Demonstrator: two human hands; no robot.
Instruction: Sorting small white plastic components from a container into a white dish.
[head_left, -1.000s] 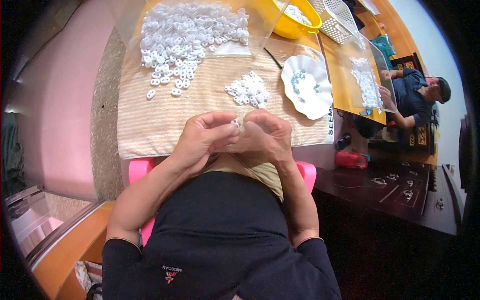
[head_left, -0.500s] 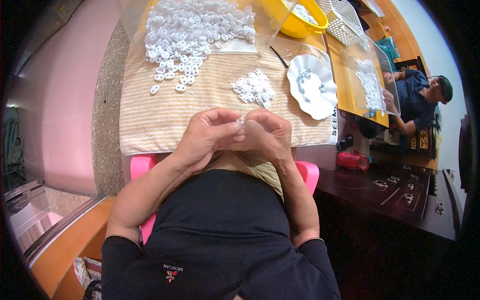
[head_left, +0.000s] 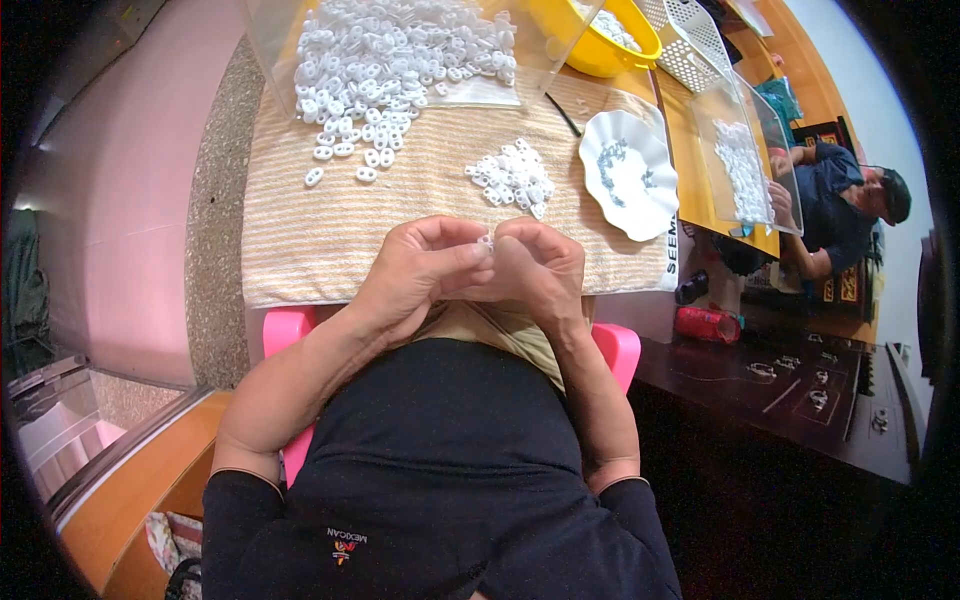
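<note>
Hands stay pressed together at the near edge of the ribbed beige towel [head_left: 300, 250], left hand [head_left: 425, 270] and right hand [head_left: 535, 265] still pinching one small white plastic ring [head_left: 487, 240], with a loose small ring cluster [head_left: 512, 178] farther on that towel, and the big ring heap [head_left: 400, 50] beyond.

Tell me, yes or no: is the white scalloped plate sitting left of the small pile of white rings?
No, the white scalloped plate lies to the right of the small pile of white rings.
</note>
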